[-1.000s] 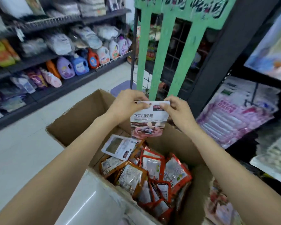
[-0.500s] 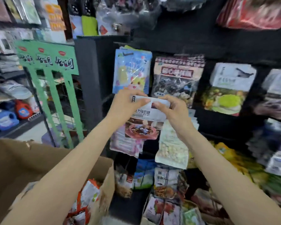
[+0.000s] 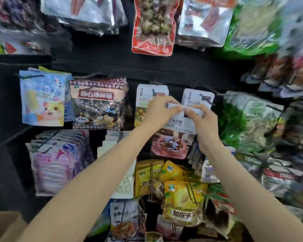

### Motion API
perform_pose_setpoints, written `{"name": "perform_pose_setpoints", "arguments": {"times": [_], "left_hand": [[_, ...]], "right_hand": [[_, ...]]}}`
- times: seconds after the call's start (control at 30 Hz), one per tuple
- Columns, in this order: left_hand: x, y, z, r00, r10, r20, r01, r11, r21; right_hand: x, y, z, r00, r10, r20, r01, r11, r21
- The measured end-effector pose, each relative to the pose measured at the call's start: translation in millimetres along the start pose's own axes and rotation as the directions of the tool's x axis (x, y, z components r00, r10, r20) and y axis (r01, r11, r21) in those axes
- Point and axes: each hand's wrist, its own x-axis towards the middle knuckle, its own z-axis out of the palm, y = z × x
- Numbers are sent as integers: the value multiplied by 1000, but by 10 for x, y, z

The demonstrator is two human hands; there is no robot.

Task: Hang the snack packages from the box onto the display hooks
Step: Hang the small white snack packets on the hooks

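I hold one snack package (image 3: 171,142), white on top with a pink bowl picture below, up against the black display wall. My left hand (image 3: 158,111) pinches its top left edge and my right hand (image 3: 202,119) pinches its top right edge. Two similar white packages (image 3: 152,92) hang on hooks just behind and above it; the right-hand one (image 3: 198,96) shows beside my fingers. The hooks themselves are hidden by the packages. A corner of the cardboard box (image 3: 2,224) shows at the bottom left.
Hanging packages cover the wall: a blue bag (image 3: 42,98) and a brown candy bag (image 3: 98,103) to the left, pink packs (image 3: 58,161) below them, yellow bags (image 3: 182,201) underneath my hands, green bags (image 3: 248,123) to the right, a red bag (image 3: 154,23) above.
I have turned away from the box and lifted the package up and right, from beside the green rack to the white packages hanging on the black wall. Both hands kept their hold.
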Motion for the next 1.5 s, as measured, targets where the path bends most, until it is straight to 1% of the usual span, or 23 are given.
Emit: {"name": "perform_pose_setpoints", "arguments": {"times": [0.17,0.27,0.33,0.43,0.57,0.7,0.93,1.2,1.3,1.4,1.47,1.5], "left_hand": [[418,170,539,998,-31,51,30,999,15],[555,265,725,998,-21,51,21,1000,-7],[602,290,825,999,-28,35,29,999,-35],[620,278,932,999,-36,20,37,997,-68],[630,250,977,999,-22,23,24,996,-90],[638,208,962,998,-43,41,47,993,-106],[586,195,949,1000,-23,15,24,996,-87],[629,106,969,1000,4,6,-4,1000,-21],[684,54,961,1000,-3,2,3,1000,2],[812,5,984,1000,-14,-10,15,999,49],[937,-38,1010,1000,-24,-20,26,995,94],[1001,-60,1025,999,-31,-22,34,992,121]], "right_hand": [[317,99,-427,991,22,-135,-26,999,-24],[488,132,-583,983,6,-181,-10,1000,-21],[575,161,-651,982,4,-190,-14,999,-51],[650,202,-760,988,16,-156,-26,998,-63],[691,238,-867,998,-22,-64,17,997,-78],[727,295,-895,999,-35,-19,34,997,-67],[731,314,-911,999,-44,25,46,996,-78],[812,364,-944,990,-109,95,120,986,-115],[845,398,-895,991,-108,78,117,986,-120],[958,450,-821,995,-95,14,96,984,-150],[1090,499,-764,993,-117,-19,110,969,-221],[1162,514,-729,990,-137,-32,122,951,-283]]}}
